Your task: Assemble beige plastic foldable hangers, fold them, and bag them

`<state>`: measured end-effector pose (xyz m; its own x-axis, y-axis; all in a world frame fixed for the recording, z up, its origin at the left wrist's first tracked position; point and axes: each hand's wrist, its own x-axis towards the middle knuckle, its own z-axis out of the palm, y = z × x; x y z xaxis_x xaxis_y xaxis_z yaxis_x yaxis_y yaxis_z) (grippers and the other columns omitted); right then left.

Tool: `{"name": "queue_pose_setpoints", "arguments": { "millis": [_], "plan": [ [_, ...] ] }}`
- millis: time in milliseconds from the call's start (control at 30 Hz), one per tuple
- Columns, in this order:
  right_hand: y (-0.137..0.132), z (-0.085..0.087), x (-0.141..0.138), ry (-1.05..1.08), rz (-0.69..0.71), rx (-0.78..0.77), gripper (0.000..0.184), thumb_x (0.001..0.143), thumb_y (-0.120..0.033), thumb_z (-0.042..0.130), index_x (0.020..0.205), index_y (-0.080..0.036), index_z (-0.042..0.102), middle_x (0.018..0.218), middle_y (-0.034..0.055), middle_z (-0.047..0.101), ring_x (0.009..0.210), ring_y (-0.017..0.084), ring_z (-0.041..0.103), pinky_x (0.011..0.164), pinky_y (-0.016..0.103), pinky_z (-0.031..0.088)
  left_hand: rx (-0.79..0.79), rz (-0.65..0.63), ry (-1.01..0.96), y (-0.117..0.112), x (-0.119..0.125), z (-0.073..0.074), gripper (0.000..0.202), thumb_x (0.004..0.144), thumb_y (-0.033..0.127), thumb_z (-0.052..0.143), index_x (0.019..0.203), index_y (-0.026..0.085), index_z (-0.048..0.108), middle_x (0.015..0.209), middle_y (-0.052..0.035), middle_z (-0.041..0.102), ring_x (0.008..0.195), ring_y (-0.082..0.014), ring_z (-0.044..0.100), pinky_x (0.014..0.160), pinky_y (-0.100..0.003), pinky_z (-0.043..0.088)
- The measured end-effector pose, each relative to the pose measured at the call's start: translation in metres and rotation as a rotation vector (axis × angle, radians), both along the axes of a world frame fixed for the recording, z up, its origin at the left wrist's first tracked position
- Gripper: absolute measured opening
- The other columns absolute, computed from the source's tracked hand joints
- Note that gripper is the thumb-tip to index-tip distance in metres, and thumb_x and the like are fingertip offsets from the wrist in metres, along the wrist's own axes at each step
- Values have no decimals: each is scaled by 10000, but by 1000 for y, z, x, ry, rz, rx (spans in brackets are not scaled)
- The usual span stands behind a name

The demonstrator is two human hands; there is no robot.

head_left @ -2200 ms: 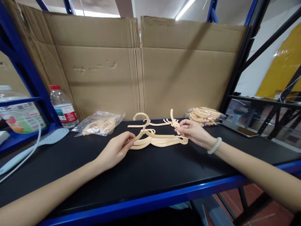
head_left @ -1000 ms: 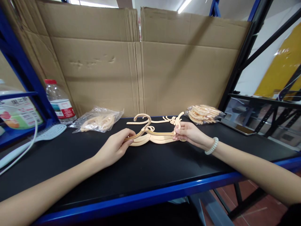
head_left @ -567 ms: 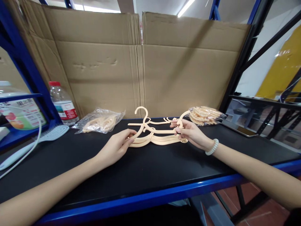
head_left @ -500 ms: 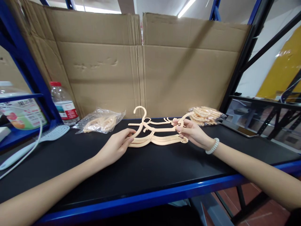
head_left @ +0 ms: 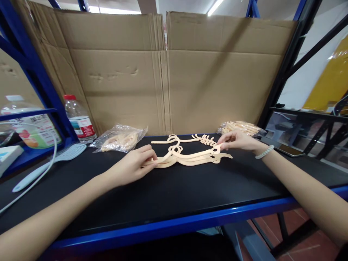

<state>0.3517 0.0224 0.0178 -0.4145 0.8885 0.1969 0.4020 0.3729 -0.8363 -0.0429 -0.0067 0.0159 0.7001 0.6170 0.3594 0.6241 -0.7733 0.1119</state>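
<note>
A beige plastic clothes hanger point(head_left: 194, 156) lies nearly flat over other beige hangers point(head_left: 195, 162) stacked on the black tabletop. My left hand point(head_left: 135, 165) is closed around its left end, fingertips curled over the arm. The ring at its right end is pinched between the thumb and fingers of my right hand point(head_left: 236, 140). The hooks overlap near the middle of the stack. Just behind lie a thin beige bar point(head_left: 187, 140) and several small hook-like beige pieces point(head_left: 208, 140) in a row.
Clear bags of beige parts lie at the back left point(head_left: 122, 140) and back right point(head_left: 241, 127). On the left are a pale blue hairbrush point(head_left: 69, 152), a white cable and a red-capped bottle point(head_left: 81, 125). A phone point(head_left: 289, 149) lies at the right. Cardboard point(head_left: 119, 79) stands behind.
The hanger has been lowered from a raised, tilted pose onto the stack, its hook now lying down. My right hand has shifted right and now grips the end ring.
</note>
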Motion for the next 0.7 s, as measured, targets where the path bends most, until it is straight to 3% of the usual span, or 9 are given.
{"name": "queue_pose_setpoints", "arguments": {
  "millis": [133,300,700],
  "plan": [
    [-2,2,1,-270,128,43,249,679,-393,733,762,-161,689,746,33,678,657,139,589,612,277,439,-68,-106,135,-6,1,3,183,878,293,456,822,186,593,802,-45,545,731,-178,502,668,-287,411],
    [-4,-3,-4,-510,209,178,277,728,-426,686,795,-157,684,805,45,668,760,165,585,707,302,429,-54,-101,174,-3,0,1,148,866,276,460,832,189,574,817,-47,563,731,-180,508,672,-287,411],
    [2,-11,0,-543,157,207,276,739,-421,657,804,-153,643,840,56,647,786,183,591,711,308,439,-10,-50,43,14,-7,-12,198,887,232,387,880,184,579,979,-76,556,904,-201,523,805,-322,445]
  ]
}}
